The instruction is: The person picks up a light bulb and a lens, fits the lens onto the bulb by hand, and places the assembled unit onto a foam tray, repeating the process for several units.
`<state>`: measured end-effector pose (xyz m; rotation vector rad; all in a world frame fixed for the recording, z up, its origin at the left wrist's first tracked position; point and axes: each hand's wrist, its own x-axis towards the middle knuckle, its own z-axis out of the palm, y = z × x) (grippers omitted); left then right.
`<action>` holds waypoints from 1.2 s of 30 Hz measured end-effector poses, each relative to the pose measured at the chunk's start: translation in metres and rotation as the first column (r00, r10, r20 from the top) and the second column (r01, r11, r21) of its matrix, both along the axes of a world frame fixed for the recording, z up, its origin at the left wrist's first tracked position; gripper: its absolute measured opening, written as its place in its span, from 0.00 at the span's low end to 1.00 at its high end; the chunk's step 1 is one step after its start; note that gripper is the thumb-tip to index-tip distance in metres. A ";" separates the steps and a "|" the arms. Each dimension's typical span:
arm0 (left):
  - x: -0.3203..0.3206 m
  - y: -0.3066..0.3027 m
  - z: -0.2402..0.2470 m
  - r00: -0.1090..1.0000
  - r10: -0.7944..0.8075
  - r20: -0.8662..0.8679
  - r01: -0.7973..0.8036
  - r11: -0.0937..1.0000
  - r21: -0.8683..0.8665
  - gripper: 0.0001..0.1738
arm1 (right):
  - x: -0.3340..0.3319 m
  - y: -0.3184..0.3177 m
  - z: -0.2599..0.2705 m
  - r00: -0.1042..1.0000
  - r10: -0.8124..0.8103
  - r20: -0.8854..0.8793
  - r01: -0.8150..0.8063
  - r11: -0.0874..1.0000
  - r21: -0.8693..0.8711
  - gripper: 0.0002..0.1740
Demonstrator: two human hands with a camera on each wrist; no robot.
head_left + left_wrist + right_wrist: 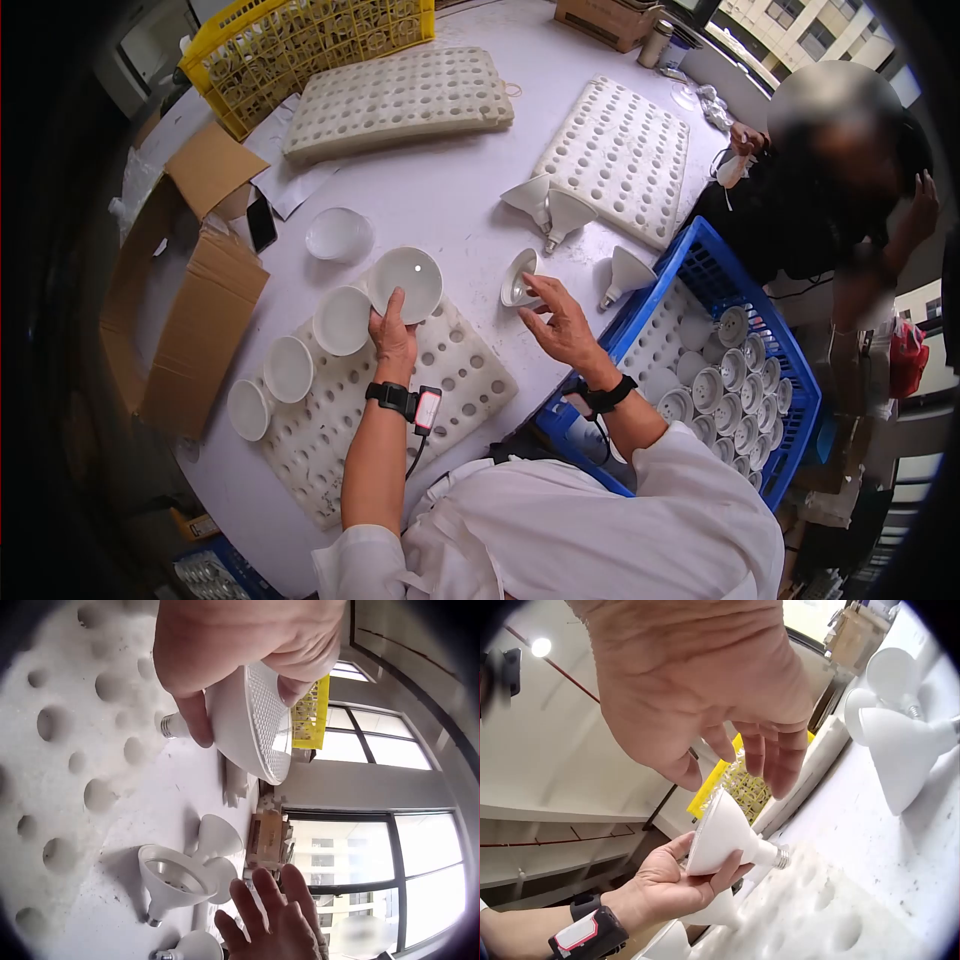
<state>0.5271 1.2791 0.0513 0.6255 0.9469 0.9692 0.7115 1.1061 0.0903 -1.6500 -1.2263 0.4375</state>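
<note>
My left hand (395,338) grips a white reflector light bulb (407,288) by its flared body, thumb on the face. In the left wrist view its textured lens (268,724) shows, with the metal screw base on the other side. My right hand (562,328) is over the table with its fingers loosely bent and nothing between them. Just beyond its fingertips stands a lamp housing (516,280) without a lens, its silvery inside showing. Three lens-covered bulbs (290,369) stand in a row along the foam board (470,385) left of my left hand.
Other white lamp housings (570,215) rest near a second foam board (620,150). A blue crate (800,400) of lamp parts stands at my right, a cardboard box (205,330) at left. Stacked clear covers (339,235) and a yellow crate (300,60) lie farther back. Another person (850,180) sits across.
</note>
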 end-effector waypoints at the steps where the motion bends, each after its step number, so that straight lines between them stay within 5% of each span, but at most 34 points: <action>1: 0.004 0.005 -0.006 0.999 -0.035 0.004 0.035 0.999 -0.011 0.27 | 0.017 -0.010 0.008 0.993 -0.110 0.041 0.110 0.994 -0.005 0.28; 3: 0.009 0.013 -0.020 1.000 0.012 -0.029 -0.013 0.998 -0.060 0.26 | 0.055 -0.033 0.015 0.940 -0.265 0.216 0.292 0.951 -0.104 0.24; 4: 0.014 0.015 -0.022 1.000 -0.014 -0.026 0.012 0.998 -0.069 0.26 | 0.073 -0.043 0.016 0.843 -0.288 0.454 0.371 0.923 -0.103 0.22; 7: 0.015 0.021 -0.025 0.991 0.014 -0.136 -0.033 0.990 -0.140 0.25 | 0.122 -0.064 0.019 0.634 -0.184 0.751 0.473 0.861 -0.189 0.34; 11: 0.012 0.020 -0.022 0.981 0.048 -0.190 -0.075 0.988 -0.137 0.25 | 0.184 -0.068 -0.009 0.688 -0.297 0.662 0.596 0.751 -0.284 0.45; 13: 0.002 0.007 -0.017 0.974 -0.093 -0.204 0.049 0.977 -0.209 0.26 | 0.196 -0.063 -0.013 0.874 -0.416 0.249 0.485 0.740 -0.465 0.56; 14: -0.004 -0.003 -0.015 0.974 -0.092 -0.208 0.048 0.977 -0.208 0.26 | 0.194 -0.059 -0.018 0.876 -0.416 0.245 0.483 0.741 -0.466 0.56; 16: -0.018 -0.029 -0.011 0.946 -0.115 -0.305 0.071 0.986 -0.151 0.24 | 0.184 -0.049 -0.030 0.785 -0.456 0.419 0.614 0.661 -0.432 0.62; 19: -0.049 -0.047 -0.003 0.946 -0.260 -0.196 0.234 0.961 -0.144 0.20 | 0.160 -0.047 -0.033 0.677 -0.609 0.413 0.735 0.593 -0.328 0.65; 20: -0.056 -0.051 0.001 0.936 -0.246 -0.251 0.224 0.968 -0.110 0.17 | 0.148 -0.045 -0.026 0.652 -0.703 0.285 0.755 0.568 -0.326 0.65; 24: -0.092 -0.058 0.002 0.939 -0.256 -0.231 0.229 0.964 -0.137 0.15 | 0.139 -0.040 -0.047 0.586 -0.752 0.302 0.800 0.479 -0.362 0.65; 26: -0.106 -0.062 -0.001 0.950 -0.236 -0.203 0.214 0.969 -0.123 0.16 | 0.135 -0.034 -0.040 0.534 -0.804 0.260 0.783 0.355 -0.511 0.57; 29: -0.119 -0.072 -0.003 0.969 -0.181 -0.168 0.162 0.979 -0.120 0.18 | 0.146 -0.031 -0.067 0.657 -0.740 0.145 0.585 0.378 -0.718 0.44; 30: -0.122 -0.076 -0.003 0.961 -0.193 -0.198 0.170 0.977 -0.127 0.18 | 0.144 -0.028 -0.083 0.660 -0.719 0.218 0.652 0.404 -0.642 0.33; 36: -0.166 -0.092 -0.007 0.991 -0.128 -0.029 0.121 0.975 -0.186 0.15 | 0.147 -0.020 -0.120 0.775 -0.595 0.214 0.534 0.433 -0.726 0.28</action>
